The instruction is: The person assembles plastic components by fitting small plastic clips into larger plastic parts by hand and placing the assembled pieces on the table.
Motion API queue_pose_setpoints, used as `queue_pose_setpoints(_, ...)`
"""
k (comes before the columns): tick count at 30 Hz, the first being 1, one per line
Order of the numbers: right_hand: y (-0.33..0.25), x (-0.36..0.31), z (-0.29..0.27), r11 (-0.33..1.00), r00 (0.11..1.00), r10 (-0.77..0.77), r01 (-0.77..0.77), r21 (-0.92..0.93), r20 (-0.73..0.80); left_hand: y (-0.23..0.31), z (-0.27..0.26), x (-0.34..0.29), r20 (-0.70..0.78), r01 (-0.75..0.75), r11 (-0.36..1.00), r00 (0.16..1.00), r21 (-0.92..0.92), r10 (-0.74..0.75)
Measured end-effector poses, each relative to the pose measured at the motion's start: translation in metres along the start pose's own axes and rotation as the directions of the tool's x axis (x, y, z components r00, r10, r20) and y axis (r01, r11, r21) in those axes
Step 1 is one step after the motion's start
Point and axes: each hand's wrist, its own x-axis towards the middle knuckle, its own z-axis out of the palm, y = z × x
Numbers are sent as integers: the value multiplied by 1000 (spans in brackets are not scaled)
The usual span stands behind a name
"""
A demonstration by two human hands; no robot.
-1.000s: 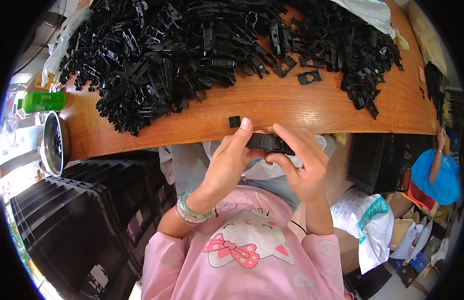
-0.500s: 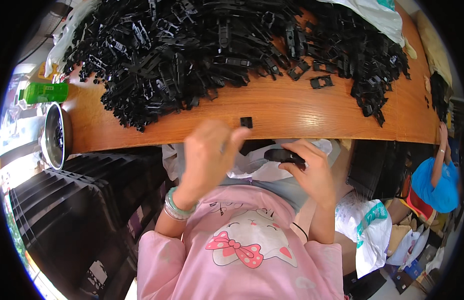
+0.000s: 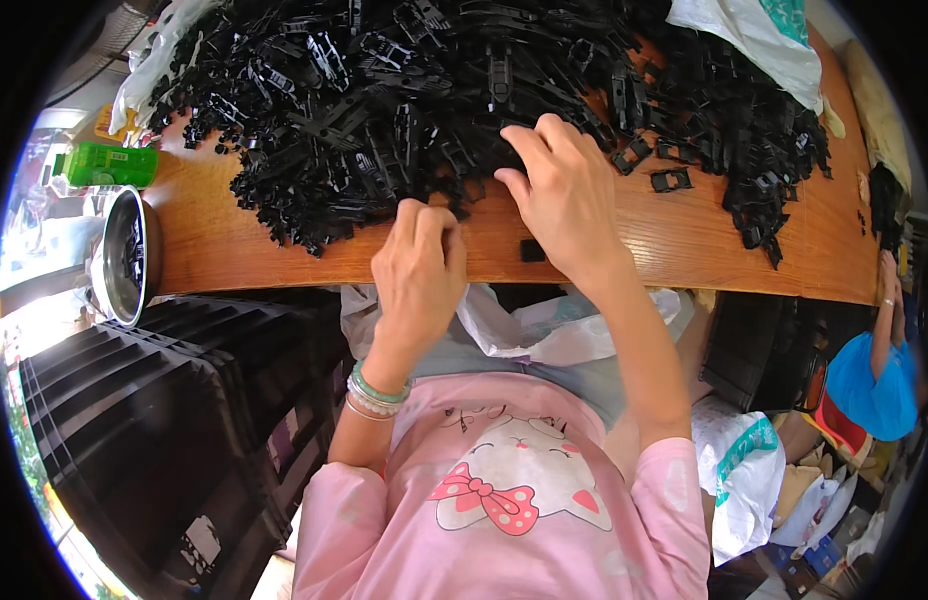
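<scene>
A big heap of black plastic clip-like parts (image 3: pixel 404 110) covers the far side of the wooden table (image 3: pixel 684 240). My left hand (image 3: pixel 421 265) is at the heap's near edge, fingers curled and pressed together; what they pinch, if anything, is hidden. Reaching farther forward, my right hand (image 3: pixel 567 200) has thumb and forefinger apart at the parts, with nothing visible between them. A small black square piece (image 3: pixel 532 250) lies near the table's front edge, just left of my right wrist. Over my lap spreads a white plastic bag (image 3: pixel 519 330).
A metal bowl (image 3: pixel 152 250) holding black pieces and a green bottle (image 3: pixel 109 165) stand at the table's left. Black crates (image 3: pixel 134 430) fill the lower left. White sacks (image 3: pixel 739 460) are at right. Another person in a blue shirt (image 3: pixel 869 385) is at far right.
My right hand has moved up from over the lap to the heap, and the dark oblong part it held no longer shows. My left hand has closed its fingers near the heap's edge.
</scene>
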Motion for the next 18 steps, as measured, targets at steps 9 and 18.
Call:
queue_pose_setpoints(9,17,-17,-4,970,979,79,-32,242,-187,3,-13,6,120,40,992,992,-119,-25)
queue_pose_setpoints(18,43,-73,-28,254,782,622,-265,930,53,-4,-12,3,108,-104,994,989,24,101)
